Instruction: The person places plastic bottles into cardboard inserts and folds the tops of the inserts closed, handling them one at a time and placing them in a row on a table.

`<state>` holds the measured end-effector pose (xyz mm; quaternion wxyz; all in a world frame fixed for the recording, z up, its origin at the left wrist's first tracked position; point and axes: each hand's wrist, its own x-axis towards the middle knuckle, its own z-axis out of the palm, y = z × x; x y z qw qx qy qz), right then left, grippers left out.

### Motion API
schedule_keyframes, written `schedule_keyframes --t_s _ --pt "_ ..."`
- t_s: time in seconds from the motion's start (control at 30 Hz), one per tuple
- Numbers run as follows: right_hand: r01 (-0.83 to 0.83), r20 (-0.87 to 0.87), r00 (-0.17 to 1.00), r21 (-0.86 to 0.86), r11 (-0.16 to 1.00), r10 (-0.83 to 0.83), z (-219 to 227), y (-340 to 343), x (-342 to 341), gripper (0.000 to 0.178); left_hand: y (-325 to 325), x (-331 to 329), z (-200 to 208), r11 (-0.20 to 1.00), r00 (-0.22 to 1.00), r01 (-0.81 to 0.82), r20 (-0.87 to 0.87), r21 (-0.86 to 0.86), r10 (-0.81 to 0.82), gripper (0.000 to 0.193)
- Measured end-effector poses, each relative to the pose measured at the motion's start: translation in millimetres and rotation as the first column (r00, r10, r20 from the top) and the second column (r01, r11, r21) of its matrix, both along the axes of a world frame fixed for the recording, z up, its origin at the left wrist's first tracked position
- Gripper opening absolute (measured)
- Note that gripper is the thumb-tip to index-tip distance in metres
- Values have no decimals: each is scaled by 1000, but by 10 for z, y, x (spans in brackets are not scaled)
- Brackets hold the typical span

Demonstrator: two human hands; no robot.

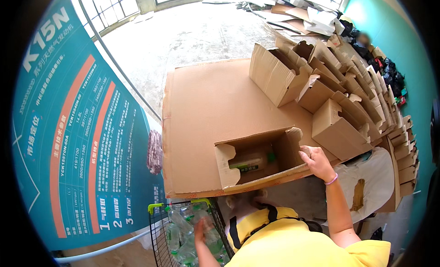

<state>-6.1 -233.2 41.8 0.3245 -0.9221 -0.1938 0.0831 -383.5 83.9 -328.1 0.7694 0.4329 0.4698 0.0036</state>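
Our right hand (316, 162) is folded over the right end of an open carton (223, 162), thumb and fingers pinching its flap. Our left hand (199, 231) reaches down into a black wire basket (220, 223) with green corners, its fingers bent against a clear bottle; whether they have closed round it, we cannot tell. More clear bottles (173, 237) crowd around that hand.

The carton stands at the near edge of the cardboard-covered surface (201, 106), and inside it we see one bottle (247, 163) with a green cap lying on its side, partly hidden by the near wall. Rows of upright cartons (337, 131) fill the right, the closest just beside our right hand. A tall teal banner (78, 129) blocks our left.
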Motion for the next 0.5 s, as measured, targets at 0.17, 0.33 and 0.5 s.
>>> schedule_keyframes --t_s 0.17,0.33,0.5 --pt "-19 -53 998 24 1000 20 62 9 -11 31 184 93 1209 811 539 -327 609 -485 582 75" --pt "-145 56 988 28 989 143 -9 -7 86 30 584 848 2753 911 -37 -58 913 -408 406 82" --pt "-194 56 979 -20 981 194 3 16 109 25 263 1891 4193 991 -55 114 996 76 -70 85"
